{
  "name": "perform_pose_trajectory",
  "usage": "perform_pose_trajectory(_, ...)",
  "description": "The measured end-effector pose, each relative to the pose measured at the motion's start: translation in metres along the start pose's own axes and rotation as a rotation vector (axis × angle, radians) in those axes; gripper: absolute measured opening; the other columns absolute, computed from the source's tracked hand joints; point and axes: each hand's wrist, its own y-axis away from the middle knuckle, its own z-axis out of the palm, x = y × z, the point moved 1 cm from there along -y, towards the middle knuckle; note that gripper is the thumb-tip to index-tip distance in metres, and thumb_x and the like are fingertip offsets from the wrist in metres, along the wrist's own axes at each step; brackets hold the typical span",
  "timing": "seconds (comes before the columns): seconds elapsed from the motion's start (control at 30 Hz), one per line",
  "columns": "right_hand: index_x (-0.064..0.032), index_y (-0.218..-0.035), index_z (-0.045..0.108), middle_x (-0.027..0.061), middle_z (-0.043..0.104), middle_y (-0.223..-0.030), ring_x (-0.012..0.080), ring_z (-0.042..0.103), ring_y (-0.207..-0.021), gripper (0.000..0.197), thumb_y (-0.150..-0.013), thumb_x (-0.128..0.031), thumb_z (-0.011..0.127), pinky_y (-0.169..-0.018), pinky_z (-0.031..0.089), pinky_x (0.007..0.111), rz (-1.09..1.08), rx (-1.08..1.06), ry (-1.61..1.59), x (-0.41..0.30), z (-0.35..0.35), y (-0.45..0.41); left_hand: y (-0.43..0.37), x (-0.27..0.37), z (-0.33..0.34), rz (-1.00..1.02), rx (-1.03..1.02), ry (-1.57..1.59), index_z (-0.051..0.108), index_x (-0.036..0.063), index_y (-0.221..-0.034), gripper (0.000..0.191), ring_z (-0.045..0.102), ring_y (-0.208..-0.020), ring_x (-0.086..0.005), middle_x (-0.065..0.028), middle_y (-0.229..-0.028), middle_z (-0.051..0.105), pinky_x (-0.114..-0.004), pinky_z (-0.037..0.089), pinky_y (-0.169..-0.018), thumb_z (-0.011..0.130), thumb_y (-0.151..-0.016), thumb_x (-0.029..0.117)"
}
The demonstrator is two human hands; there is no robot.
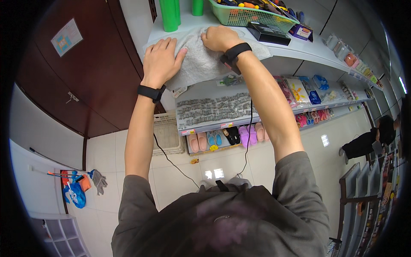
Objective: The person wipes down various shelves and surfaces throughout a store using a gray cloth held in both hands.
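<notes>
A light grey cloth lies spread on the white upper shelf and hangs over its front edge. My left hand rests palm down on the cloth's left part, fingers slightly spread, the thumb pointing right. My right hand has its fingers curled on the cloth farther right; whether they pinch the fabric is hidden. Both wrists wear black straps. Green cylinders stand behind the cloth. To the right are a black box and a green plastic basket of assorted items.
Below, a shelf holds rows of small metallic items and packaged goods; clogs sit lower. A beige crate stands beside the rack. Black cables hang down near my body. A person is at the far right.
</notes>
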Motion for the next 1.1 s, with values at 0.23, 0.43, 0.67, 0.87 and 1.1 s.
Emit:
perform_pose_trajectory(0.23,-0.0031,-0.096,0.072,0.0146,0.074,-0.096,0.0368,0.068,-0.096,0.039,-0.094,-0.04,0.061,-0.086,0.049,0.055,-0.101,0.636,0.081,0.003,0.031,0.045,0.002,-0.001,0.002,-0.023,-0.011,0.002,0.065,0.0017,-0.127,0.055,0.059,-0.128,-0.0318,-0.016,-0.131,0.067,-0.046,0.042,-0.106,0.055,-0.099,0.048)
perform_pose_trajectory(0.43,-0.0019,-0.096,0.073,0.0137,0.073,-0.09,0.0361,0.069,-0.091,0.045,-0.089,-0.046,0.068,-0.08,0.053,0.05,0.003,0.413,0.188,-0.017,0.002,0.088,0.005,0.0,-0.004,-0.013,-0.031,-0.003,0.063,0.0007,-0.13,0.054,0.057,-0.129,-0.0333,-0.0178,-0.134,0.065,-0.047,0.041,-0.108,0.055,-0.1,0.045)
perform_pose_trajectory(0.67,0.0012,-0.108,0.075,0.0262,0.074,-0.104,0.0419,0.071,-0.102,0.078,-0.091,-0.071,0.051,-0.09,0.055,0.05,0.037,-0.022,0.074,0.004,-0.03,0.044,-0.001,0.006,-0.01,-0.046,-0.109,0.008,0.064,0.0004,-0.13,0.055,0.058,-0.129,-0.034,-0.0188,-0.134,0.065,-0.047,0.042,-0.108,0.055,-0.1,0.046)
perform_pose_trajectory(0.87,0.0015,-0.121,0.07,0.0277,0.07,-0.117,0.0424,0.067,-0.112,0.086,-0.087,-0.075,0.052,-0.097,0.052,0.048,0.033,-0.098,0.032,0.024,-0.015,0.003,0.002,0.003,-0.005,-0.039,-0.076,0.008,0.063,0.0005,-0.13,0.056,0.057,-0.131,-0.0344,-0.0187,-0.135,0.065,-0.048,0.041,-0.108,0.055,-0.099,0.047)
perform_pose_trajectory(1.1,0.0,-0.124,0.067,0.0266,0.066,-0.128,0.0421,0.061,-0.122,0.085,-0.088,-0.075,0.05,-0.105,0.039,0.057,0.017,0.198,0.009,0.018,0.01,0.029,0.009,0.001,-0.005,-0.044,-0.05,-0.018,0.063,0.0014,-0.132,0.057,0.056,-0.131,-0.034,-0.0184,-0.136,0.064,-0.047,0.039,-0.111,0.058,-0.098,0.047)
